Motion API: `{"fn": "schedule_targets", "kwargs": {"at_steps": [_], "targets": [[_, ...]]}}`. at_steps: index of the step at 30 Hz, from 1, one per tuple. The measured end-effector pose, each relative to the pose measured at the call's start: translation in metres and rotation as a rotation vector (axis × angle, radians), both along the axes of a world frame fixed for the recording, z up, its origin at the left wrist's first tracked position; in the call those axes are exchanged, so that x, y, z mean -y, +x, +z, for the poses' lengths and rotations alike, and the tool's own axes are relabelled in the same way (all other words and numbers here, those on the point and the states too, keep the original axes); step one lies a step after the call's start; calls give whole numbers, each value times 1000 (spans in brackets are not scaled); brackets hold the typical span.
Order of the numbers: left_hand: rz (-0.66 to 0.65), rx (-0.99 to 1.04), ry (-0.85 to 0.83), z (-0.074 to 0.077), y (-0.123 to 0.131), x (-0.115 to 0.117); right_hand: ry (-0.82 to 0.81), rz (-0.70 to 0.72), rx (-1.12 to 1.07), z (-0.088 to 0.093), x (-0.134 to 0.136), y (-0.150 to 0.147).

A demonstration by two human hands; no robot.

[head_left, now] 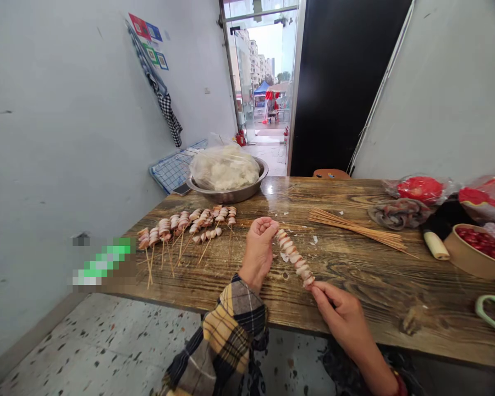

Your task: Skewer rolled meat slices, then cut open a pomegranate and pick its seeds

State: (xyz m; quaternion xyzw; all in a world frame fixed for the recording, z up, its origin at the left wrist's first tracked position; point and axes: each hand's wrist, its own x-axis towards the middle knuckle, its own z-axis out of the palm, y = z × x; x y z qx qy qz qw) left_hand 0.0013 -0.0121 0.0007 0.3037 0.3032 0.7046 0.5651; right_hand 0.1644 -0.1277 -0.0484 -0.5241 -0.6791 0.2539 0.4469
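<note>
Brown, wood-grained tabletop [396,291]. Landmark: metal basin [231,197], containing a bagged white mass [226,171]. Threaded skewer [293,257] with pale, ring-like pieces: over the tabletop, nearer than the basin and to its right. Left hand [258,250] pinches its far end between thumb and fingers; right hand [342,311] pinches the near end. Filled skewers [183,220]: nearer than the basin, mostly left. Bare sticks [355,228]: right of the basin.

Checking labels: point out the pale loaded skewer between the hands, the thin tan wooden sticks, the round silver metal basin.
Pale loaded skewer [294,257]: head view, middle of threaded pieces.
Thin tan wooden sticks [357,228]: head view, middle of the bundle.
Round silver metal basin [231,197]: head view, front outer wall.
</note>
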Motion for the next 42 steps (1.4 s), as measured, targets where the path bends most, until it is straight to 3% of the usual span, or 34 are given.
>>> {"fn": "schedule_targets", "kwargs": {"at_steps": [9, 20, 32, 42], "targets": [[-120, 128, -86, 3, 2, 7, 43, 21, 5, -2, 0, 1], [-83, 195, -112, 4, 5, 9, 48, 13, -13, 0, 0, 0], [-73, 170, -48, 5, 9, 13, 45, 6, -3, -2, 0, 0], [-158, 62, -92, 4, -1, 7, 40, 4, 15, -3, 0, 0]]}}
